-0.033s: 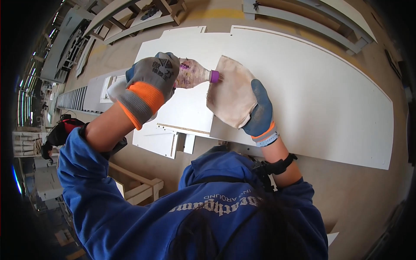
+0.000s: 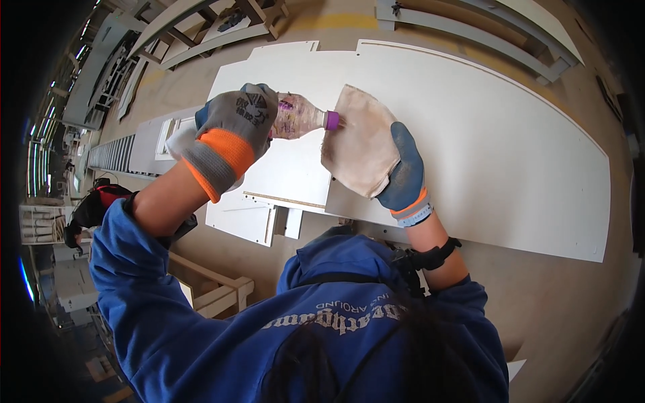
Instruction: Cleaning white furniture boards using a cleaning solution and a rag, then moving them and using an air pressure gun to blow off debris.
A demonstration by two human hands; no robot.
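Note:
My left hand (image 2: 245, 121), in a grey and blue work glove with an orange cuff, is closed around a clear plastic bottle (image 2: 299, 117). The bottle lies tilted almost level, with purple smears on its sides. Its purple cap (image 2: 332, 121) points right and meets, or nearly meets, a pale, stained folded cloth (image 2: 359, 144). Gloved likewise, my right hand (image 2: 406, 168) grips that cloth by its right edge, thumb up; the other fingers are hidden behind it. Both hands are over large white panels (image 2: 497, 154). Behind my left wrist a rounded white thing (image 2: 181, 140) is partly hidden.
Bench frames stand beyond the panels at the upper right (image 2: 490, 30) and upper left (image 2: 222, 43). A roller conveyor (image 2: 111, 156) runs at the left. Another person (image 2: 97, 205) bends over at the far left. Near my left elbow is a wooden frame (image 2: 222, 299).
The cloth and my right hand have shifted very slightly upward. Otherwise the bottle and my left hand look almost the same.

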